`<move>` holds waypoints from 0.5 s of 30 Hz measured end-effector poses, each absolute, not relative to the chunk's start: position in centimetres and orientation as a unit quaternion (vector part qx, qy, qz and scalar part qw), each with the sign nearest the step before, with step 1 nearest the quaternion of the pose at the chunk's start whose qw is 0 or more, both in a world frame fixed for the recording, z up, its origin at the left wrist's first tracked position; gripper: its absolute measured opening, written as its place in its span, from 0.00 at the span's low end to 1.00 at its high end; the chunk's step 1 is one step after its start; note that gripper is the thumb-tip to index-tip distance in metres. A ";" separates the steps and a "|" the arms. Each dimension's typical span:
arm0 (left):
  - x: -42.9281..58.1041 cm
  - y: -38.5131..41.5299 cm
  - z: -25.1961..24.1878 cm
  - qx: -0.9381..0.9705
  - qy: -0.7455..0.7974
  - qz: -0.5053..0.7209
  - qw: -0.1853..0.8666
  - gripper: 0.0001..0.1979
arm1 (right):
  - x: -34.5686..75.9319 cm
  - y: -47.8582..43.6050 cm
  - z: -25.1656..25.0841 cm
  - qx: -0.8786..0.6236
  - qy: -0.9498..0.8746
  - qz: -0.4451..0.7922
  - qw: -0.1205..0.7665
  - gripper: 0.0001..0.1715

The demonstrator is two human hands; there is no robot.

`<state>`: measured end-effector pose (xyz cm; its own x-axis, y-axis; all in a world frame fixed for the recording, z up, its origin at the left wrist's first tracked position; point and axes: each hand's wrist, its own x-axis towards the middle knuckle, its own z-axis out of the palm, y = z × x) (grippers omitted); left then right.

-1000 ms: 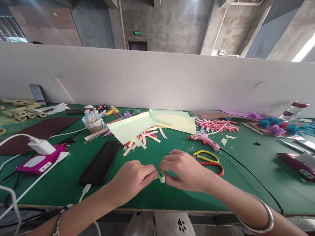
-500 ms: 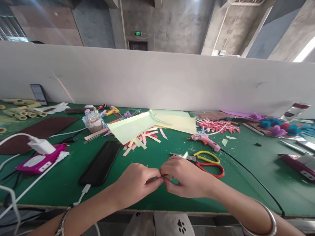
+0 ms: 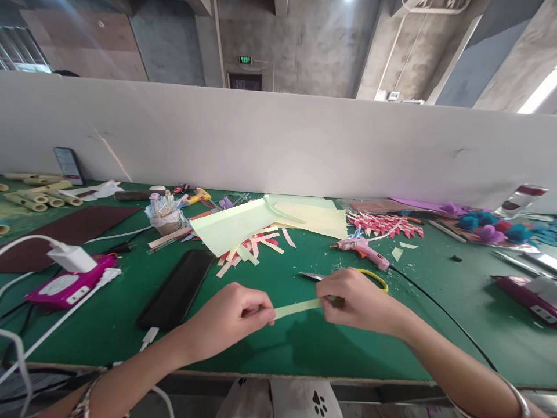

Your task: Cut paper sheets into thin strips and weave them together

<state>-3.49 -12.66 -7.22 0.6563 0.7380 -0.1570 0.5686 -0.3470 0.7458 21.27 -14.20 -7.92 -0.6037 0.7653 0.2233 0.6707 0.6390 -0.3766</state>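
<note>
You have a thin pale-green paper strip (image 3: 296, 307) stretched taut between your two hands, held just above the green table (image 3: 270, 348) near its front edge. Your left hand (image 3: 235, 316) pinches one end between thumb and fingertips, with the other fingers curled in. Your right hand (image 3: 354, 299) pinches the other end between thumb and forefinger. The main risk, as I judge it, is tension: the strip is narrow and looks like light paper, so a harder pull or a twist at either pinch could tear it or leave a crease in the middle. If one pinch loosens, that end would spring away and the strip would curl. Mind what lies under your right hand too. The scissors (image 3: 314, 276) sit just behind it with the blade tip pointing toward the gap between your hands, so lowering your wrist or sweeping it back could catch the blade or knock the scissors along the table. The pink glue gun (image 3: 362, 248) is near, a little farther back; I cannot tell whether it is hot, so treat its nozzle as a hazard for both skin and paper. The black phone (image 3: 176, 288) lies close to your left forearm, and an elbow shift could nudge it.
</note>
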 end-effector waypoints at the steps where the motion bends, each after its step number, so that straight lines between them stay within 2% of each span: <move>1: -4.1 -12.6 -7.2 0.808 0.411 0.102 0.409 0.18 | 22.0 -14.2 -8.0 -0.415 -0.883 0.121 0.185 0.08; 4: -5.7 -12.5 -6.9 0.794 0.438 0.090 0.411 0.18 | 24.4 -13.9 -8.3 -0.456 -0.872 0.062 0.165 0.10; 7: -6.7 -12.5 -6.5 0.790 0.456 0.063 0.404 0.17 | 25.9 -13.8 -7.9 -0.519 -0.841 -0.082 0.129 0.11; 9: -6.5 -12.5 -6.4 0.804 0.455 0.050 0.380 0.18 | 25.7 -14.0 -7.2 -0.526 -0.828 -0.138 0.138 0.13; 12: -5.3 -12.7 -6.3 0.840 0.425 0.047 0.333 0.18 | 23.4 -14.7 -6.1 -0.464 -0.858 -0.085 0.205 0.12; 13: -4.7 -12.8 -6.3 0.850 0.412 0.047 0.324 0.18 | 22.3 -14.9 -5.9 -0.441 -0.871 -0.051 0.210 0.10; 15: -3.7 -12.8 -6.3 0.865 0.390 0.046 0.313 0.18 | 20.2 -15.2 -5.9 -0.397 -0.898 0.001 0.191 0.13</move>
